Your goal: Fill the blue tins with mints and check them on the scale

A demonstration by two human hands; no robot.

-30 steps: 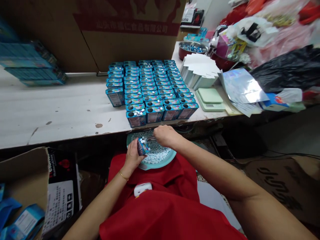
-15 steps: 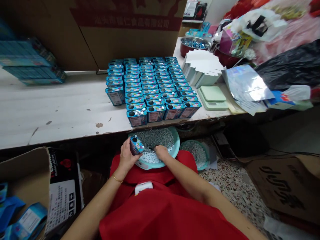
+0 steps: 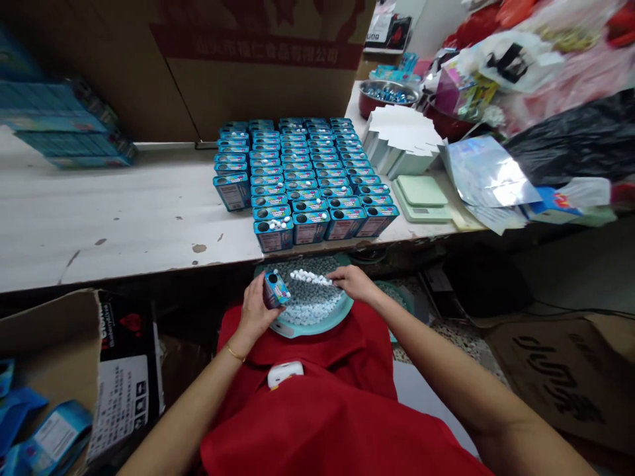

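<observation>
My left hand [image 3: 255,309] is closed round a small blue box [image 3: 276,289], tilted, with a dark round hole in its top and a few white pellets on it. My right hand [image 3: 353,283] grips a scoop heaped with white pellets [image 3: 310,277]; the pellets cover most of the scoop. Both hands are over a turquoise basin [image 3: 325,325] full of the same pellets, which rests at my lap on the red apron [image 3: 317,410]. The scoop's load is just right of the box, apart from it.
Rows of blue boxes [image 3: 310,178] stand on the white table [image 3: 124,225]. Right of them are stacked white cartons [image 3: 403,135], a pale green scale [image 3: 421,197] and a metal bowl [image 3: 387,94]. An open carton [image 3: 54,330] sits at lower left, a second basin [image 3: 397,297] at right.
My right hand has risen out of the pellets and moved right, bringing up the loaded scoop. My left hand still holds the box, shifted slightly right in the picture.
</observation>
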